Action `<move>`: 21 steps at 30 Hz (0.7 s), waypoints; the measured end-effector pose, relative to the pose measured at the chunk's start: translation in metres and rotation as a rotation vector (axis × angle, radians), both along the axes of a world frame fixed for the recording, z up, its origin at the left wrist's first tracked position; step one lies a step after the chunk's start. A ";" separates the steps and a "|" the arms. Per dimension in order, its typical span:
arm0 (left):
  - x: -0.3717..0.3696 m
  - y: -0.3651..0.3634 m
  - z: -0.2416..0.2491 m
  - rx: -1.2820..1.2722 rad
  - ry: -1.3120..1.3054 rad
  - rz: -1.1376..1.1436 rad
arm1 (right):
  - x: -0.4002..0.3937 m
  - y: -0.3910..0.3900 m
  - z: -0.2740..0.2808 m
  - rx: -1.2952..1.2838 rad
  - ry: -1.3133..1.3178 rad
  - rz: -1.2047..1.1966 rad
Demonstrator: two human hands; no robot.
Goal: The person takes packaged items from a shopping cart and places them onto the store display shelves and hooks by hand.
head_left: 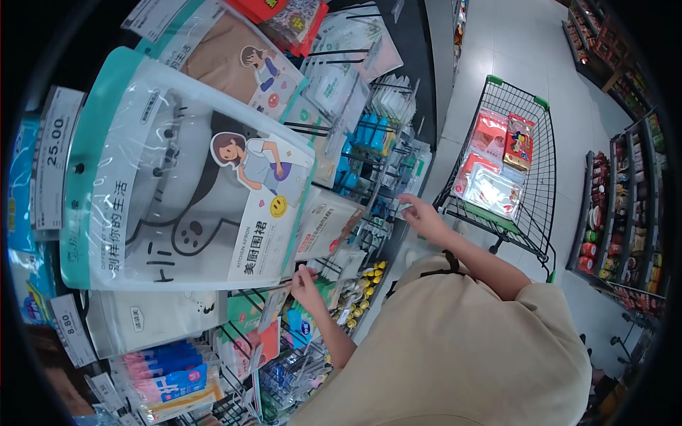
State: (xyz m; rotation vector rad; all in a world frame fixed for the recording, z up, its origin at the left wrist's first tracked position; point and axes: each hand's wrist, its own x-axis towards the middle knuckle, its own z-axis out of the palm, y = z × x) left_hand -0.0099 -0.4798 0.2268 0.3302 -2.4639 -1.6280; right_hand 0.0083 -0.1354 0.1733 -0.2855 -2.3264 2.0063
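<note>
My left hand [306, 290] is raised at the shelf, fingers pinched together near a small dark piece at the lower edge of a pale packet [328, 226]. What it grips, if anything, I cannot make out. To the right, my right hand [424, 217] reaches beside the hanging goods, fingers partly stretched and nothing visible in them. Close to the camera hangs a large kitchen apron package [206, 192] with a teal border and a cartoon figure. Another apron package [234, 60], with brown cloth inside, is behind it.
Metal hooks hold several packets, with a 25.00 price tag [53, 156] at the left. A wire shopping cart [543, 177] with green corners stands to the right, carrying a red packet [519, 142] and other packages. Stocked shelves [618, 213] line the far side of the aisle.
</note>
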 end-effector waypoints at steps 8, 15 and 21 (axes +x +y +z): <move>-0.025 0.081 0.043 0.402 0.166 -0.201 | 0.040 0.066 -0.053 -0.078 -0.052 -0.310; -0.053 0.103 0.059 0.469 0.234 -0.116 | 0.069 0.107 -0.075 -0.161 -0.106 -0.485; -0.060 0.147 0.043 0.423 0.307 0.091 | 0.093 0.140 -0.101 -0.307 -0.196 -0.632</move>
